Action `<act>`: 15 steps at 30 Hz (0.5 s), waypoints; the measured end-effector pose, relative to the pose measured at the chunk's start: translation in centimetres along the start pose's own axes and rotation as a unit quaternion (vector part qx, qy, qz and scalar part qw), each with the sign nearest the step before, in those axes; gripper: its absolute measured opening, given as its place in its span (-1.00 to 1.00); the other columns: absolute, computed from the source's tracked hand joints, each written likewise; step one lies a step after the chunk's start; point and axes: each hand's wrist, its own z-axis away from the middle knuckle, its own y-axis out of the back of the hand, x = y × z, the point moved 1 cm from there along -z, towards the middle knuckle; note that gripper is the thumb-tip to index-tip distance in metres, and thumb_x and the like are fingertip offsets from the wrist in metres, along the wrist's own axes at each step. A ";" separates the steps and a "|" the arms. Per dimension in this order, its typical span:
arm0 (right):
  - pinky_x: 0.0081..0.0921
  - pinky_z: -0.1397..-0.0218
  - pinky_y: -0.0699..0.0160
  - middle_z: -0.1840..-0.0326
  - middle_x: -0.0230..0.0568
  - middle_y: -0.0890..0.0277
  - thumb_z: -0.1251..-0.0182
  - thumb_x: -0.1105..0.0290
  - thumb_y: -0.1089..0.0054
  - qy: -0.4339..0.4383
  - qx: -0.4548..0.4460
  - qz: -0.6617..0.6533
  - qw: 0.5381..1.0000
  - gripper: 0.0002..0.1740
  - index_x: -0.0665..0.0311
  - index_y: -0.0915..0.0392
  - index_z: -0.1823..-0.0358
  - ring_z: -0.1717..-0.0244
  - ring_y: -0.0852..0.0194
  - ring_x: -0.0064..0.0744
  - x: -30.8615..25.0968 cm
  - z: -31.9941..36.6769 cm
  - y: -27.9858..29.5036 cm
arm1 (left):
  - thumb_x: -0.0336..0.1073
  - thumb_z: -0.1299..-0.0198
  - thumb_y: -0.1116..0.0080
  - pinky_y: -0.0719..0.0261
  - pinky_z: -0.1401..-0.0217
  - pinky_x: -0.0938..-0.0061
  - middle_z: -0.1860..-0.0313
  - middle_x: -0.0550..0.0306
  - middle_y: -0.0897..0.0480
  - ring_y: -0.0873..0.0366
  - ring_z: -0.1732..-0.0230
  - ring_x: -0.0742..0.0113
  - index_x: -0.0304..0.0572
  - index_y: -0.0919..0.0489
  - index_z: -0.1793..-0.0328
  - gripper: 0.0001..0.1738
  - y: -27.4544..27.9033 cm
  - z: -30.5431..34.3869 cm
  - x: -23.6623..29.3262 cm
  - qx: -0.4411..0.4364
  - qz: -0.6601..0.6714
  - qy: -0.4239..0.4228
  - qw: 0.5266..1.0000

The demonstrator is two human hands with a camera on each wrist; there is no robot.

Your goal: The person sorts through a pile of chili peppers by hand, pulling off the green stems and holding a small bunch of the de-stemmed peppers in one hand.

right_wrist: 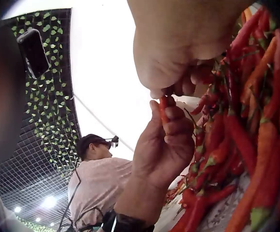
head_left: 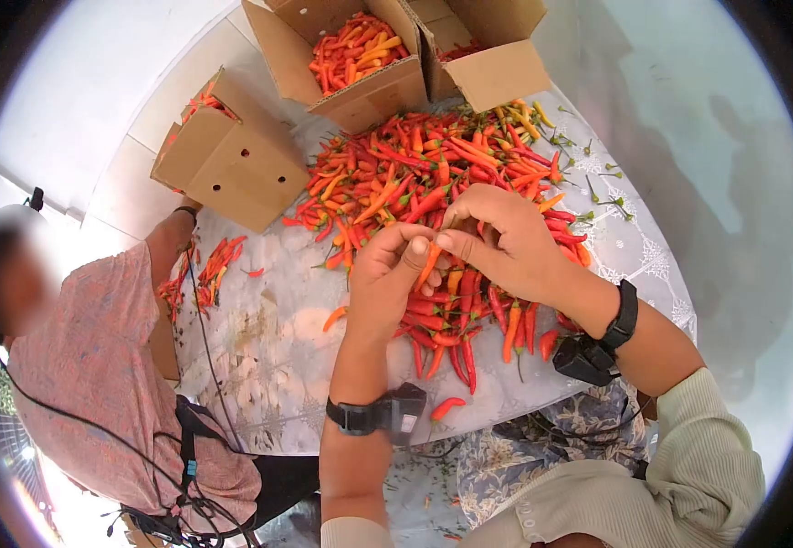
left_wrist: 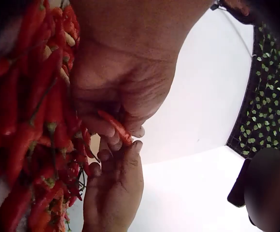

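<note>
An orange-red chili pepper [head_left: 429, 265] is held between the two hands, above the near part of a large chili heap [head_left: 469, 169]. The left hand [head_left: 385, 274] wraps its fingers round the pepper's body, thumb along it. At the pepper's upper end, the right hand [head_left: 510, 245] pinches with thumb and fingertips, touching the left thumb's tip. In the right wrist view the pepper [right_wrist: 164, 110] stands upright out of the left hand [right_wrist: 157, 154]. The left wrist view shows its red skin [left_wrist: 116, 127] between both hands; the pinched end is hidden by the fingers.
Cardboard boxes with chilies stand at the back [head_left: 369, 87] and left [head_left: 241, 164] of the table [head_left: 268, 365]. Loose green stems [head_left: 611, 203] lie at the right. Another person [head_left: 113, 347] sits at the left, one arm near the left box and smaller chili piles [head_left: 218, 265].
</note>
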 end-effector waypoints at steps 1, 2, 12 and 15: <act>-0.45 0.40 -0.40 0.45 -0.20 -0.43 -0.21 0.34 -0.22 -0.006 -0.015 0.004 1.000 -0.81 0.33 -0.49 0.36 0.46 -0.43 -0.34 -0.1 0.0 0.1 | -0.12 -0.28 -0.13 -0.47 0.45 0.66 0.41 0.18 -0.61 -0.50 0.48 0.54 -0.23 -0.53 0.08 -0.69 0.0 0.0 0.0 0.004 0.002 0.004 1.000; -0.45 0.40 -0.39 0.45 -0.20 -0.43 -0.21 0.34 -0.22 0.002 -0.010 0.004 1.000 -0.81 0.33 -0.49 0.38 0.47 -0.42 -0.34 -0.1 0.0 0.1 | -0.14 -0.27 -0.15 -0.46 0.47 0.66 0.40 0.18 -0.61 -0.50 0.48 0.53 -0.21 -0.54 0.08 -0.71 0.0 -0.1 0.0 0.009 0.005 0.008 1.000; -0.56 0.40 -0.28 0.47 -0.31 -0.35 -0.29 0.29 -0.18 0.024 -0.014 -0.023 0.999 -0.78 0.32 -0.49 0.38 0.46 -0.32 -0.52 1.1 0.1 -0.5 | -0.35 -0.22 -0.20 -0.47 0.40 0.65 0.41 0.23 -0.56 -0.46 0.45 0.56 -0.26 -0.53 0.11 -0.82 -0.1 -0.1 0.0 -0.044 0.001 -0.020 0.999; -0.56 0.35 -0.30 0.46 -0.32 -0.34 -0.31 0.28 -0.17 0.005 -0.029 -0.052 0.998 -0.76 0.33 -0.48 0.37 0.42 -0.32 -0.54 1.2 0.1 -0.4 | -0.36 -0.21 -0.21 -0.47 0.39 0.66 0.41 0.22 -0.57 -0.46 0.45 0.55 -0.27 -0.53 0.11 -0.81 -0.1 0.0 0.1 -0.039 0.006 -0.007 0.999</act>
